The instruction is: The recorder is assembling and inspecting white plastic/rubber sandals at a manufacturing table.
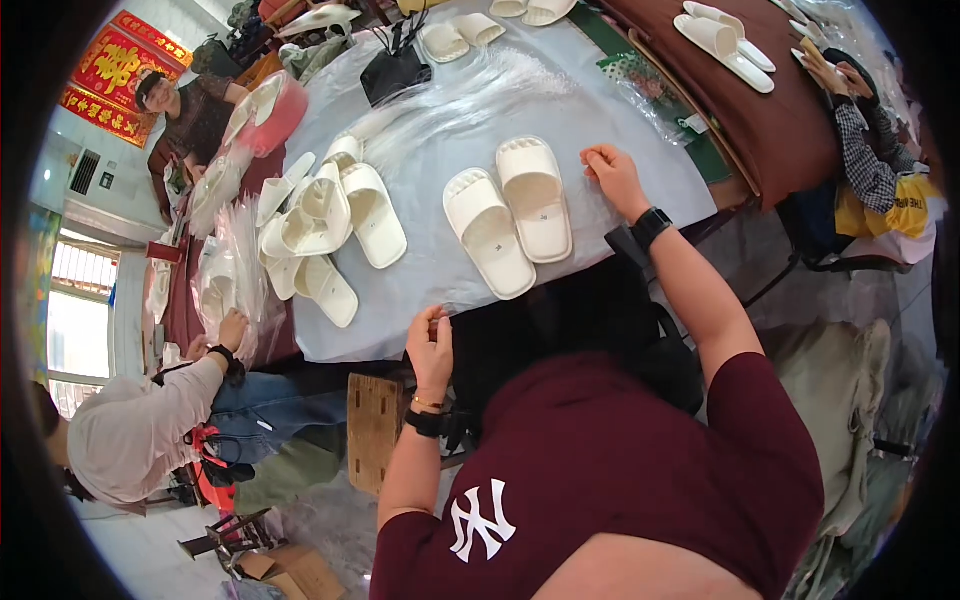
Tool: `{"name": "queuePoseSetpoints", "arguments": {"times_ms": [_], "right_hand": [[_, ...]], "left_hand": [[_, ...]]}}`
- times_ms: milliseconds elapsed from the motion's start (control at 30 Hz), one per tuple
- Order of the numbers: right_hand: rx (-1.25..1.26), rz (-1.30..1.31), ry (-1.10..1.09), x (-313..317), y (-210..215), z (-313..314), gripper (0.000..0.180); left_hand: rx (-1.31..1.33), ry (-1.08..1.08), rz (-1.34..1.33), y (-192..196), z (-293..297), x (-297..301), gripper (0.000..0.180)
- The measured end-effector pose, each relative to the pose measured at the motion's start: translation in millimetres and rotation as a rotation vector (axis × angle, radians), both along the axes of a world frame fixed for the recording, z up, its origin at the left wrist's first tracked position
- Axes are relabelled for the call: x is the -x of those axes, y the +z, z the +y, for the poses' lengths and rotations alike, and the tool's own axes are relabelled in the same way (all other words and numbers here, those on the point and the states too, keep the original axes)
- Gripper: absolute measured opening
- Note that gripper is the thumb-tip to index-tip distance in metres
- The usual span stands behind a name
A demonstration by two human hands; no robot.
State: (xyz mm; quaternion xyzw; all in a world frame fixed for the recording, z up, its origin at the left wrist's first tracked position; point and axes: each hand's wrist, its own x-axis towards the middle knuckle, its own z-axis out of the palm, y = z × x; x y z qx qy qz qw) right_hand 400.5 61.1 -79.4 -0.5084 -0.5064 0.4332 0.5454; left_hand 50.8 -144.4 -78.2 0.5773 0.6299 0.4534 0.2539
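A pair of cream-white slippers lies side by side on the pale sheet-covered table, toes pointing away from me. My right hand rests just right of the pair, its fingers curled in with nothing visible in them. At the table's near edge, left of the slippers, my left hand is raised with its fingers bent inward; I see nothing held there either. Neither hand touches the slippers. To the left, a loose heap of similar slippers overlaps at various angles.
Clear plastic bags spread behind the pair. A black bag stands beyond the heap. More slippers sit on a brown surface at far right. Co-workers are at the left, one handling bagged slippers. A wooden stool stands below.
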Motion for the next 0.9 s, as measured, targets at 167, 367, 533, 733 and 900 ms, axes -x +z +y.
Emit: {"name": "queuePoseSetpoints", "arguments": {"times_ms": [167, 367, 533, 733, 900], "right_hand": [[-0.005, 0.009, 0.005, 4.5, 0.8, -4.7, 0.021], [-0.029, -0.010, -0.006, 3.1, -0.2, -6.3, 0.018], [-0.033, -0.019, -0.009, 0.4, -5.0, -5.2, 0.018], [-0.016, -0.005, -0.025, -1.8, -1.5, -5.2, 0.019], [0.004, 0.012, -0.012, 5.7, 4.6, -7.4, 0.018]], "left_hand": [[0.003, -0.058, -0.041, -12.4, -2.6, -10.2, 0.014], [0.015, -0.147, -0.043, -6.9, 6.1, -24.2, 0.011], [-0.003, -0.187, -0.023, -2.9, 21.1, -34.9, 0.012], [-0.003, -0.164, 0.145, 19.7, 60.0, -57.2, 0.020], [-0.078, -0.111, 0.414, 29.0, 105.6, -77.8, 0.034]]}}
